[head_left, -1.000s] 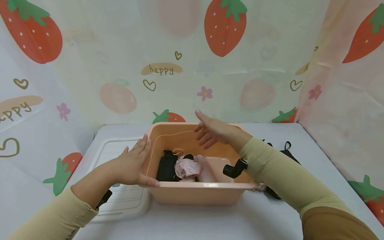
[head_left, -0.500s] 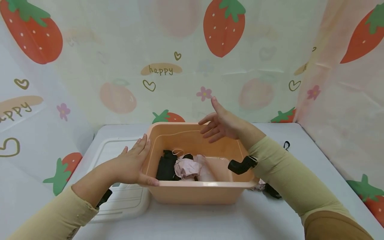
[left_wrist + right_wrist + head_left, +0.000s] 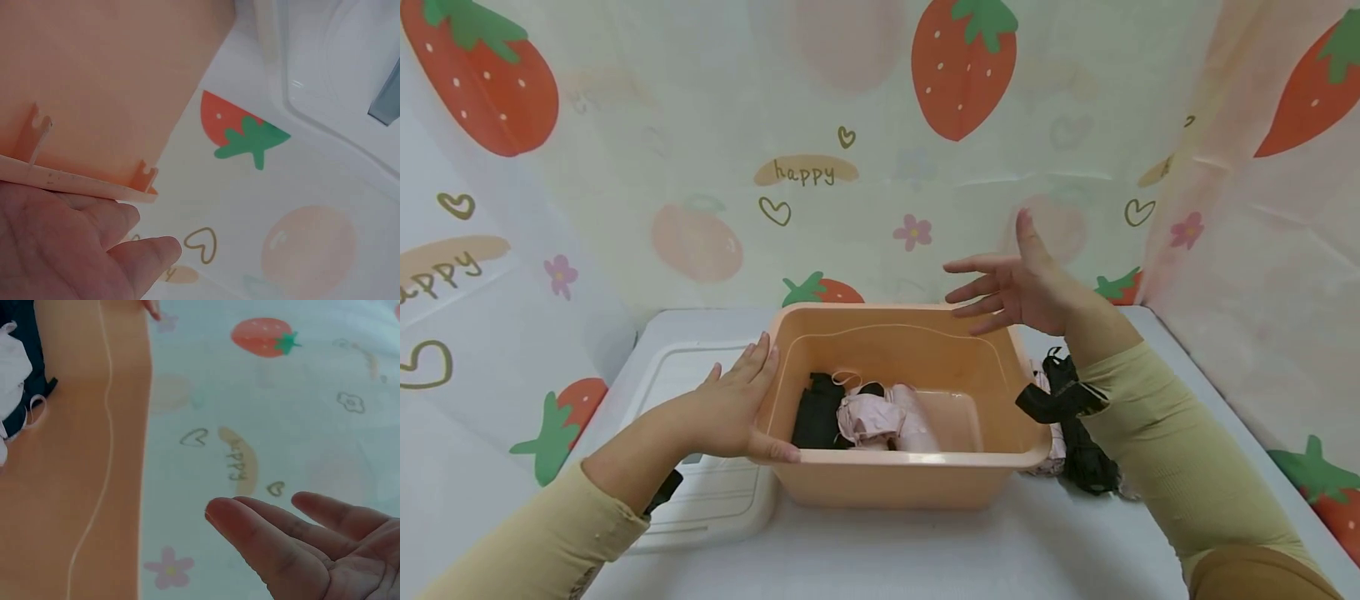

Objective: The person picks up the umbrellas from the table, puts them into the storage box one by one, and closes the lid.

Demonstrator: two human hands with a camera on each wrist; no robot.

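An orange plastic storage bin (image 3: 895, 483) stands on the table. My left hand (image 3: 722, 417) rests along its left rim, fingers extended and thumb on the front corner. In the left wrist view, that hand's fingers (image 3: 153, 250) lie against the outside of the rim (image 3: 81, 187). My right hand (image 3: 1022, 287) is held up over the bin's back right corner, fingers spread, thumb upward, holding nothing. Inside the bin, at its left, lie a black folded cloth item (image 3: 817, 412), a light pink garment (image 3: 868, 417) with a thin strap, and a pale pink piece (image 3: 912, 421) beside it.
A white lid (image 3: 722, 500) lies on the table left of the bin. To the right, partly behind my right forearm, are black strappy garments (image 3: 1086, 458) and a pink patterned one (image 3: 1051, 458). A strawberry-print sheet (image 3: 850, 83) hangs behind and at the sides.
My right hand has moved up and to the right, from over the bin's middle to its back right corner. The left hand and the bin's contents stay in place.
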